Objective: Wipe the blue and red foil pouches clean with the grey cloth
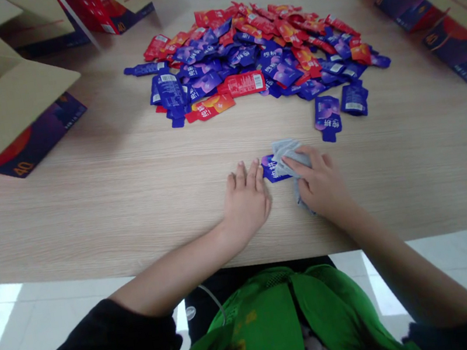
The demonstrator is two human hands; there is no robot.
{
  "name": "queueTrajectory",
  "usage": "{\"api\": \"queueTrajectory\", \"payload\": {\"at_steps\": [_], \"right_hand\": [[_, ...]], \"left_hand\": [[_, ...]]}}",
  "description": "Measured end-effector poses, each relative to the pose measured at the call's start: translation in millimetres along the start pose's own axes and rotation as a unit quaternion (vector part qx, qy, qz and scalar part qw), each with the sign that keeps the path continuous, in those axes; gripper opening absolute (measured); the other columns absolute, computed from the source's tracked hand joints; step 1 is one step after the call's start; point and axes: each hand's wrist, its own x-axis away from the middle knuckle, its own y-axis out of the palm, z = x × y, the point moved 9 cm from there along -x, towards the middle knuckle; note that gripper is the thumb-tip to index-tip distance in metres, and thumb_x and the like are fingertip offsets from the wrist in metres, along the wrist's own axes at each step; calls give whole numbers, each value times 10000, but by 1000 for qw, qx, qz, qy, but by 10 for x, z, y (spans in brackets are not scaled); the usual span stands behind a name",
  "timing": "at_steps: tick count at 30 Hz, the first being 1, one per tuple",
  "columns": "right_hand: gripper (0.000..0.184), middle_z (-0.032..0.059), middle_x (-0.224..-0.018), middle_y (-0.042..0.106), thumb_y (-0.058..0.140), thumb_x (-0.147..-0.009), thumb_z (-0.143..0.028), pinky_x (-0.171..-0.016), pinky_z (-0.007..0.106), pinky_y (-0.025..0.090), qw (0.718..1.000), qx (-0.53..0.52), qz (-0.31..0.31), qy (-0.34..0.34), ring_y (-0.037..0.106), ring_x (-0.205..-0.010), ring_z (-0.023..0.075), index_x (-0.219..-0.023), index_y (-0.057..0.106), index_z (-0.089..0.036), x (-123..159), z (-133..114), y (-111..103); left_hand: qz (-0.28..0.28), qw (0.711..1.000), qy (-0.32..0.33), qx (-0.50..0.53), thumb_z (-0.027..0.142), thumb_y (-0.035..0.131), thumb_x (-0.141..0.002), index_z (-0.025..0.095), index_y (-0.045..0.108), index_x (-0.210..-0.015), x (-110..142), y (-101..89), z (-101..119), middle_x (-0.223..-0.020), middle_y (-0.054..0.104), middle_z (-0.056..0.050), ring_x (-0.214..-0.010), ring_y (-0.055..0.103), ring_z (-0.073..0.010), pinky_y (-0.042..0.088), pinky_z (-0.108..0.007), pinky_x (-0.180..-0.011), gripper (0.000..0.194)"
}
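A blue-purple sachet (270,170) lies flat on the table in front of me, its right part covered by a grey cloth (287,153). My right hand (320,180) grips that cloth and presses it onto the sachet. Fingers stretched out, my left hand (246,196) rests flat on the table, its fingertips at the sachet's left end. Behind both hands spreads a heap of red sachets (241,85) and blue sachets (201,85). Two blue sachets (327,116) lie apart at the heap's near right.
An open cardboard box (38,135) stands at the left, with more boxes (113,7) behind it. Further open boxes (461,44) stand at the right. The wooden table's (92,233) front edge runs just before my body.
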Motion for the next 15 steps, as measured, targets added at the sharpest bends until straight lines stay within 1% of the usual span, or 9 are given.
{"api": "queueTrajectory", "payload": {"at_steps": [2, 4, 6, 8, 10, 12, 13, 14, 15], "right_hand": [[552, 182, -1426, 516, 442, -897, -114, -996, 573, 499, 999, 6, 20, 32, 523, -1263, 370, -1408, 637, -187, 80, 252, -51], [546, 177, -1393, 526, 447, -891, -122, -987, 593, 505, 998, 6, 34, 52, 535, -1253, 372, -1391, 648, -210, 134, 470, -101], [529, 172, -1367, 528, 465, -881, -133, -983, 607, 510, 997, 3, 43, 59, 552, -1230, 371, -1360, 669, -227, 148, 615, -150], [514, 168, -1342, 531, 474, -873, -140, -989, 596, 518, 997, -7, 47, 58, 563, -1217, 363, -1335, 683, -226, 118, 673, -213], [513, 159, -1333, 532, 470, -875, -140, -1013, 585, 514, 996, -18, 68, 58, 558, -1235, 355, -1332, 682, -238, 62, 647, -323], [528, 149, -1352, 526, 464, -881, -136, -1042, 583, 498, 992, -35, 103, 56, 543, -1265, 346, -1353, 664, -264, 0, 529, -441], [537, 147, -1366, 521, 458, -883, -130, -1059, 572, 491, 991, -49, 112, 47, 537, -1278, 338, -1365, 654, -266, -32, 427, -464], [541, 149, -1378, 517, 452, -884, -123, -1073, 554, 485, 992, -64, 108, 28, 532, -1287, 327, -1372, 648, -251, -65, 294, -444], [538, 153, -1387, 516, 446, -885, -116, -1080, 536, 483, 993, -76, 89, 4, 532, -1286, 319, -1370, 650, -228, -97, 144, -384]], "left_hand": [[0, 1000, 0, 2, 247, 389, -1008, 16, 377, -1579, 2, -8, 2, -1670, 302, -169, -1507, 331, -438, 366, -549, -1155, 616], [3, 1000, -1, 5, 249, 413, -1000, 23, 395, -1572, 4, -14, 0, -1664, 314, -175, -1503, 338, -440, 371, -553, -1149, 615], [7, 1000, -2, 6, 247, 435, -989, 29, 409, -1567, 3, -13, -3, -1660, 324, -180, -1501, 342, -440, 372, -554, -1147, 618], [8, 1000, -2, 3, 242, 435, -980, 23, 405, -1567, 1, -3, -7, -1661, 325, -178, -1501, 342, -439, 369, -556, -1149, 627], [8, 1000, 1, -1, 242, 419, -979, 11, 393, -1569, -1, 8, -6, -1662, 323, -174, -1500, 340, -440, 369, -557, -1149, 634], [10, 1000, 4, -2, 248, 406, -986, 5, 387, -1570, -2, 9, -3, -1664, 318, -175, -1499, 338, -443, 371, -558, -1145, 633], [11, 1000, 6, -2, 251, 404, -989, 4, 384, -1572, -2, 6, -1, -1665, 313, -177, -1499, 336, -445, 372, -559, -1143, 633], [11, 1000, 6, -1, 255, 404, -992, 4, 383, -1572, -1, 2, 0, -1666, 310, -179, -1500, 334, -447, 372, -561, -1142, 632], [10, 1000, 4, -1, 258, 405, -995, 2, 389, -1569, -1, 0, -1, -1665, 313, -183, -1501, 331, -449, 369, -563, -1144, 629]]}}
